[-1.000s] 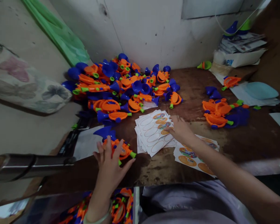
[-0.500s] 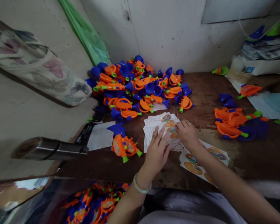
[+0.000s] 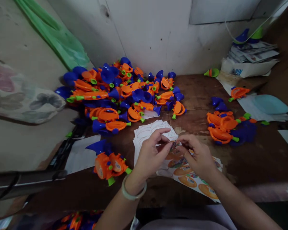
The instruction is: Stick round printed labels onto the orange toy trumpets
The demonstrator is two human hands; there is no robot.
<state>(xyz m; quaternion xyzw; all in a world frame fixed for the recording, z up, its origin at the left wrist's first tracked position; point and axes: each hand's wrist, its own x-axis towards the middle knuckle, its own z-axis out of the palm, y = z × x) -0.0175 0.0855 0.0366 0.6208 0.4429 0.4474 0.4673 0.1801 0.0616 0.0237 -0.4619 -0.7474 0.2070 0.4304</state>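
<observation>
My left hand, with a pale bangle on its wrist, and my right hand meet above the papers. Between their fingertips is a small coloured sticker, partly covered by the fingers. Each hand pinches it from its own side. Below lie printed sheets of orange oval stickers. A stack of white backing sheets with oval outlines sits just behind my left hand. Left of the hands, two orange toy trumpets with oval labels lie side by side.
Orange and blue toy trumpets are heaped against the wall. A smaller group of trumpets lies at right, near a light-blue lid-like piece and a box of papers. A metal flask is at left.
Both hands have lifted from the stack and come together with a sticker between the fingers. The view has turned, so the table's contents appear further left.
</observation>
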